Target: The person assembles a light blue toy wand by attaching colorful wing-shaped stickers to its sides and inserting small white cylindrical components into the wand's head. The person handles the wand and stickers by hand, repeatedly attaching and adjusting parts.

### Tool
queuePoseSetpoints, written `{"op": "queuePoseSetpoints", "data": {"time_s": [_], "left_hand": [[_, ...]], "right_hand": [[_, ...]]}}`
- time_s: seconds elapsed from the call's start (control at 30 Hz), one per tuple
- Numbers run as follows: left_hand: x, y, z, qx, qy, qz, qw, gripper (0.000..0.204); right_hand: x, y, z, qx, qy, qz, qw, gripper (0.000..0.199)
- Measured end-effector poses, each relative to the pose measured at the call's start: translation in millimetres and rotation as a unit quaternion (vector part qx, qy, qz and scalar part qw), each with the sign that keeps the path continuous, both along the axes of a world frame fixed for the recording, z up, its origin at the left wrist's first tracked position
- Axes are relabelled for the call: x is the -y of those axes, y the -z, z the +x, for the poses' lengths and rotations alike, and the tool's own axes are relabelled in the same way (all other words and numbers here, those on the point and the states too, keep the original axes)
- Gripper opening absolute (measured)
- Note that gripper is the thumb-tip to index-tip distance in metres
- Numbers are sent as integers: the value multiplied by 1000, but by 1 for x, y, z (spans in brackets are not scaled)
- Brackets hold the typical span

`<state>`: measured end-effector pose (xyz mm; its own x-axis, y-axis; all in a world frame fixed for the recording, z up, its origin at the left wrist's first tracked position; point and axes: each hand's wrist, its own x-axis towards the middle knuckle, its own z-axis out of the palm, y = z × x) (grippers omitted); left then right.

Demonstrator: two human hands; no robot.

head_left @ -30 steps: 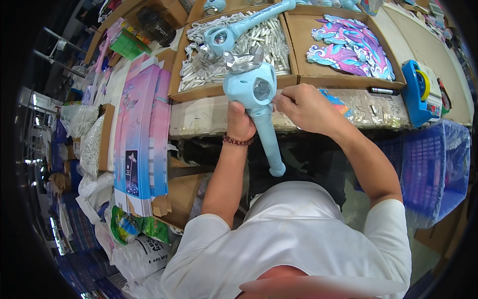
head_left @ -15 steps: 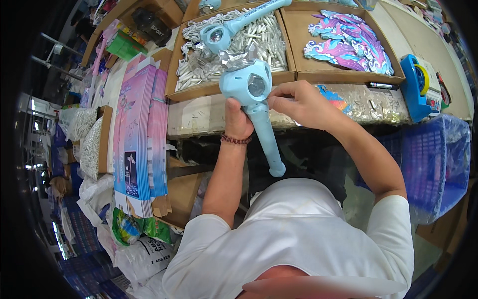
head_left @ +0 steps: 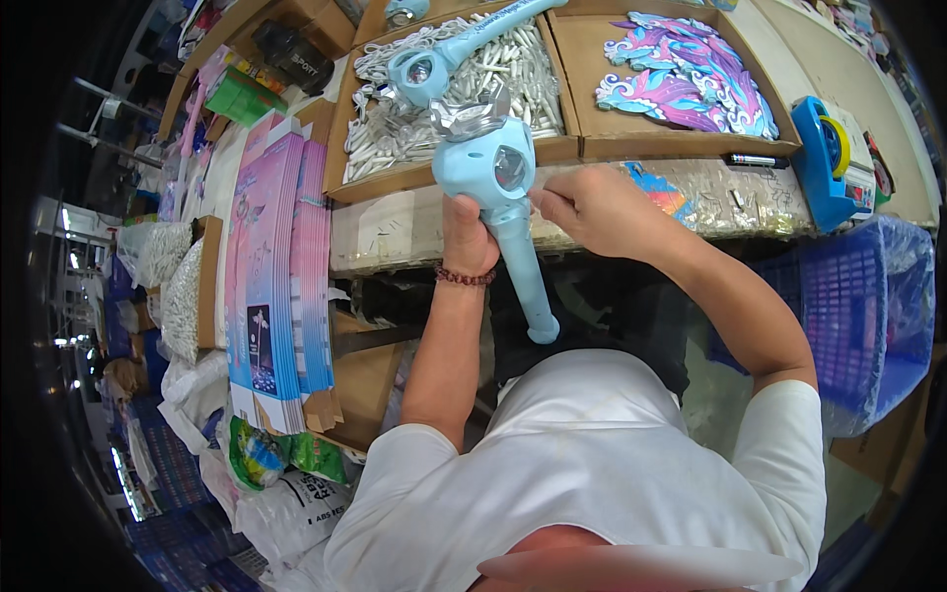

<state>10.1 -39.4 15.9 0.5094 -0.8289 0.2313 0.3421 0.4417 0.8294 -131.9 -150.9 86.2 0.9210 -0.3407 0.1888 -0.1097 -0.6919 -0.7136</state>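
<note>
A light blue toy wand (head_left: 521,266) with a round, windowed head and a shiny silvery crown-like top stands nearly upright before me, its handle pointing down toward my lap. My left hand (head_left: 470,237) is closed round it from behind, just below the head, with the thumb showing. Close by the wand's neck, on its right side, is my right hand (head_left: 614,212). Its fingers are curled with thumb and forefinger together; whether something small is between them is hidden. Beyond, another light blue wand (head_left: 483,41) lies across a cardboard tray (head_left: 395,187) of white, slim plastic pieces.
A second tray (head_left: 651,148) holds purple-and-blue wing-shaped pieces (head_left: 681,84). At right are a black marker (head_left: 757,161), a blue tape dispenser (head_left: 822,183) and a blue plastic basket (head_left: 848,306). Flat printed cartons (head_left: 264,296) are stacked at left, near a green box (head_left: 247,94).
My right hand's fingers have curled in more and the hand has turned slightly beside the wand's neck. My left hand keeps its hold on the wand.
</note>
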Motion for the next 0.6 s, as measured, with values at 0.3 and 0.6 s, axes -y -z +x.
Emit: {"op": "queuePoseSetpoints", "data": {"time_s": [0.3,0.6], "left_hand": [[-1,-3,-2,-26,32,3,999,93],[2,-3,4,-66,9,-11,998,100]], "right_hand": [[-5,-8,-1,-21,16,-168,985,26],[-6,-32,-3,-92,16,-153,984,22]]}}
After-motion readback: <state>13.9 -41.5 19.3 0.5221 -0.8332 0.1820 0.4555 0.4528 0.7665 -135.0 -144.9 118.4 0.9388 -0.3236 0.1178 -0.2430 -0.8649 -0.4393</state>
